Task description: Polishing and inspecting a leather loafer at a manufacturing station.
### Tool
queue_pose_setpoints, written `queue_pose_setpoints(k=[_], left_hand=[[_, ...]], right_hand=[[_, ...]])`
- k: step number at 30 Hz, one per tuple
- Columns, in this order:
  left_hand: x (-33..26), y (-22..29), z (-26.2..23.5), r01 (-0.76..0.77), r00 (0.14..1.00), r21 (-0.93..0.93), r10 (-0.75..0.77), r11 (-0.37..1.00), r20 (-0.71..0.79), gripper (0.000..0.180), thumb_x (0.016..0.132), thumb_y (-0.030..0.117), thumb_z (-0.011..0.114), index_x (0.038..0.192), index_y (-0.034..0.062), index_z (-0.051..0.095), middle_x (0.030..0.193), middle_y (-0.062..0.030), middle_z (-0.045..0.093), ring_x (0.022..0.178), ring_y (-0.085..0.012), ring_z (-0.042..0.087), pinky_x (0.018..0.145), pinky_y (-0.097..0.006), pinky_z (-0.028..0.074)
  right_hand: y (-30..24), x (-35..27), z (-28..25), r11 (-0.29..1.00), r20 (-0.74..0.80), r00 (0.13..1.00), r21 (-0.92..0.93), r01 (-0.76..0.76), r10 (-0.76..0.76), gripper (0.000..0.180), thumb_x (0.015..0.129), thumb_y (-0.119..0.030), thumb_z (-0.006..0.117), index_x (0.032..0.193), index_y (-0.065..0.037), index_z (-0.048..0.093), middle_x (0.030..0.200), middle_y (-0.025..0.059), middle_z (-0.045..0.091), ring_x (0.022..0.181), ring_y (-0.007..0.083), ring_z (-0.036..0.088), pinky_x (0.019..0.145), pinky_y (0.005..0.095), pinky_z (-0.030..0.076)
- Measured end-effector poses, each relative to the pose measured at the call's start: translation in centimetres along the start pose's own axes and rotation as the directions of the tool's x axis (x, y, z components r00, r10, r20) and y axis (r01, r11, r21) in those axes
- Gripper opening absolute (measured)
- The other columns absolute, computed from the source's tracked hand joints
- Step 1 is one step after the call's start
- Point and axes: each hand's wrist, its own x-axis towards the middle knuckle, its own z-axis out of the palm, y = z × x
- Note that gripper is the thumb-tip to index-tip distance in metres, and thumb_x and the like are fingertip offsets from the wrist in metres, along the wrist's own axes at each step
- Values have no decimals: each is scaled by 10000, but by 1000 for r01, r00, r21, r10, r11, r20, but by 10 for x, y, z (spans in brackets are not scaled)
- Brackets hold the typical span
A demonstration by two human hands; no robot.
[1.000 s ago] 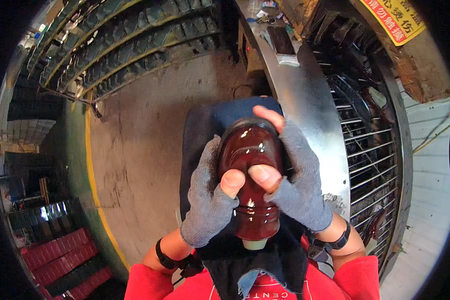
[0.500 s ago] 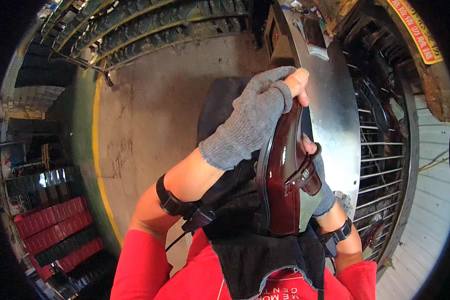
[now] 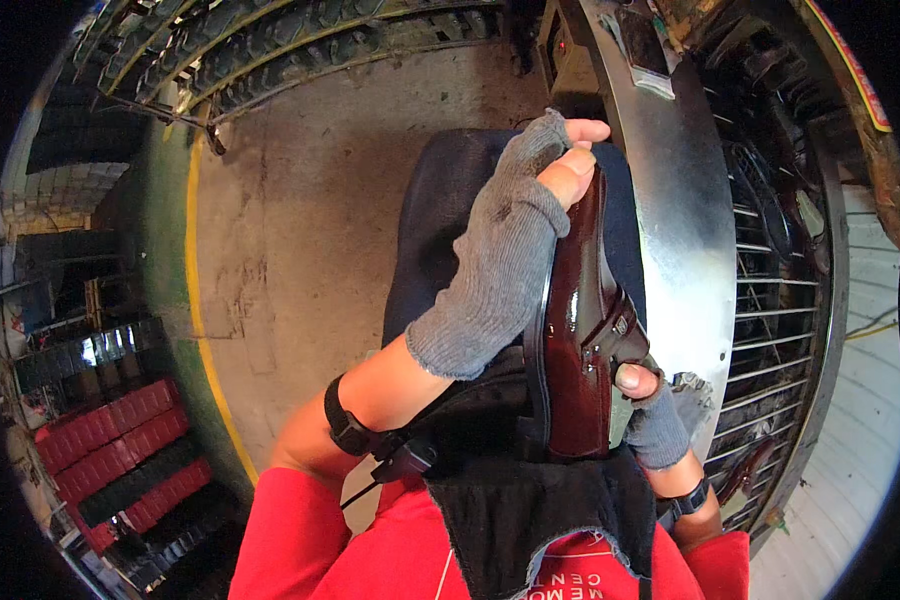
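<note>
A glossy dark reddish-brown leather shoe (image 3: 575, 325) is held over my lap, its toe pointing away from me and its sole edge turned to the left. A strap with a small buckle (image 3: 620, 325) crosses its upper, and a pale greenish lining shows near the heel. My left hand (image 3: 515, 215), in a grey fingerless glove, is closed round the toe, thumb on top; some of its fingers are hidden. Farther back, by the shoe's opening, my right hand (image 3: 650, 405) grips the right side with its thumb pressed there. The heel end rests against a black apron (image 3: 530, 515).
To the right runs a shiny metal bench top (image 3: 675, 220), with a dark flat object (image 3: 645, 45) at its far end. Beyond it stands a barred metal rack (image 3: 775, 330) with dark shoes. Shelves of dark shoes (image 3: 270, 50) line the far left; red and black stacked items (image 3: 120, 450) sit at left.
The shoe has turned slightly and shifted right. My right hand has slid back toward the heel, its thumb now on the shoe's side. My left index finger has straightened past the toe.
</note>
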Motion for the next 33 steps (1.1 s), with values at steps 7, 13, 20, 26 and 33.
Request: queue_pose_setpoints(k=[7, 13, 20, 26, 33], left_hand=[[-5, -23, -9, 96, 992, 144, -106, 985, 64, 774, 1019, 395, 685, 1630, 57, 352, 1467, -112, 553, 1287, -187, 542, 1105, -333, 425], [-34, -8, -64, 463, 801, 189, -500, 866, 329, 655, 916, 373, 820, 1424, 22, 600, 1236, -58, 707, 1115, -169, 640, 983, -331, 512], [-14, -30, -55, 88, 548, 806, -704, 585, 451, 629, 876, 638, 736, 1170, 83, 761, 1072, -151, 761, 972, -295, 725, 868, -417, 538], [-34, -49, -66, 118, 796, 799, -537, 589, 279, 466, 1022, 477, 621, 1117, 41, 755, 967, -188, 726, 927, -350, 714, 865, -424, 539], [-50, -43, -46, 8, 914, 890, -365, 456, 179, 356, 1013, 333, 587, 1095, 18, 733, 1023, -242, 700, 944, -452, 682, 836, -515, 552]], right_hand=[[1, 0, 20, 969, -225, 974, 237, 68, -14, 921, 838, -498, 791, 1526, 12, 453, 1419, 184, 614, 1229, 308, 662, 1089, 438, 547], [-65, -34, 33, 603, 151, 988, -792, 98, 38, 395, 965, -342, 744, 1197, -23, 726, 1071, 54, 756, 873, 162, 701, 772, 337, 562], [-106, 42, 9, 38, 388, 811, -893, 448, -438, 308, 891, -196, 766, 1144, -20, 751, 1071, 164, 715, 1010, 316, 690, 880, 386, 538], [-104, 78, 5, 353, 364, 930, -866, 355, -43, 301, 904, -255, 766, 1048, 8, 738, 939, 149, 644, 935, 274, 665, 840, 370, 518], [-89, 91, -2, 357, 392, 905, -832, 425, -164, 281, 958, -256, 689, 901, 18, 678, 839, 152, 584, 792, 314, 602, 720, 413, 475]])
